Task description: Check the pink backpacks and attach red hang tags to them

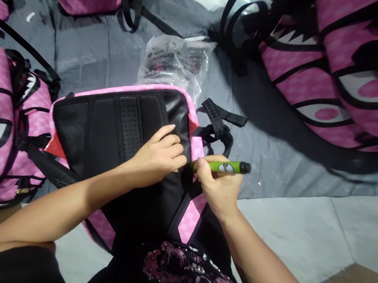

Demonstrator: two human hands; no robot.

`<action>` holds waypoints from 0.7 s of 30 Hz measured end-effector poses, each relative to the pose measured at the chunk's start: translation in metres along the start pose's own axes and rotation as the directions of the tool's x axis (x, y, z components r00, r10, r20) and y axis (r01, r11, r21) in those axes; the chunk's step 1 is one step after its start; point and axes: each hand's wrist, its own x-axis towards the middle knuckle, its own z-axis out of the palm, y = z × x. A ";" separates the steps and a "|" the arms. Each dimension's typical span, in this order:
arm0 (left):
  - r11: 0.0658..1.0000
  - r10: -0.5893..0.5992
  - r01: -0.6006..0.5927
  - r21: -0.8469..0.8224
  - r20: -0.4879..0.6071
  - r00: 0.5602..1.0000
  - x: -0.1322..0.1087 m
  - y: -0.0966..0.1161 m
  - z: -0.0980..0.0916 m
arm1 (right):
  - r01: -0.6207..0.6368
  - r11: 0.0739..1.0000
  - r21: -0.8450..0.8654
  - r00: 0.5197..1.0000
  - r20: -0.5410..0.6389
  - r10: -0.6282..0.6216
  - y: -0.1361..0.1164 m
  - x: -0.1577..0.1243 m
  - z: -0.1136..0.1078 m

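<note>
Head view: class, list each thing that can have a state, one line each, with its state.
backpack: lying back panel up, in front of the person.
left hand: resting on the backpack, fingers bent.
right hand: closed around the green tool.
green tool: held level, tip at the backpack's edge.
plastic bag: crumpled, lying beyond the backpack.
</note>
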 end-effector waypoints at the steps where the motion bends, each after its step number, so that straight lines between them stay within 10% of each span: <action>1: 1.000 -0.002 0.002 -0.003 0.005 1.000 0.000 0.000 0.000 | 0.005 1.000 0.006 1.000 -0.009 -0.005 0.000 0.000 0.000; 21: 1.000 -0.007 0.008 -0.006 0.075 0.997 0.002 -0.002 0.002 | -0.040 0.999 0.019 0.999 -0.012 0.040 0.003 0.004 0.001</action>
